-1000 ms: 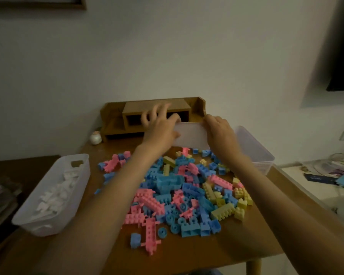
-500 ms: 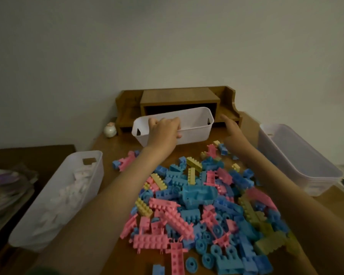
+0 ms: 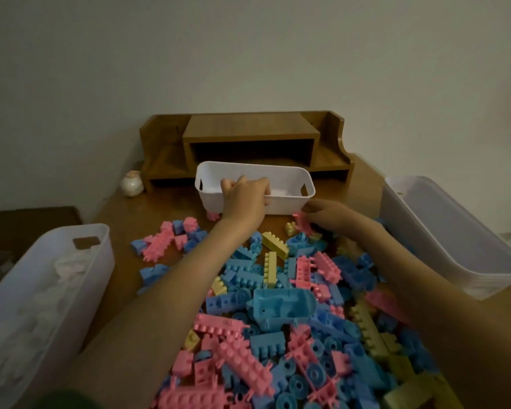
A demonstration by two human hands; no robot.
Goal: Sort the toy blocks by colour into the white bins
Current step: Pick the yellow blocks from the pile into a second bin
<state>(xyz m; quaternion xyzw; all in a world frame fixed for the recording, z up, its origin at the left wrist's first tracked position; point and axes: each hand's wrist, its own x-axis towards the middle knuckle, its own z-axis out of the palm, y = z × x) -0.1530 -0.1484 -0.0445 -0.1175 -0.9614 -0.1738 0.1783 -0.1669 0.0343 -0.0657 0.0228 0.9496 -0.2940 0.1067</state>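
We had our left hand (image 3: 244,199) on the near rim of the middle bin (image 3: 281,175), fingers curled over the edge and gripping it, probably to square it at the head of the pile where both arms could reach. Our right hand (image 3: 329,212) lay low by that bin's right corner, just beside a pink block (image 3: 301,221); whether its fingers pinched the block we could not tell. The blocks (image 3: 278,293), pink, blue and yellow, small and studded, lay heaped loose on the table (image 3: 115,214) between the left bin (image 3: 99,270), which held white pieces, and the right bin (image 3: 460,231), which looked empty. The middle bin stood upright just in front of a wooden shelf (image 3: 248,134).
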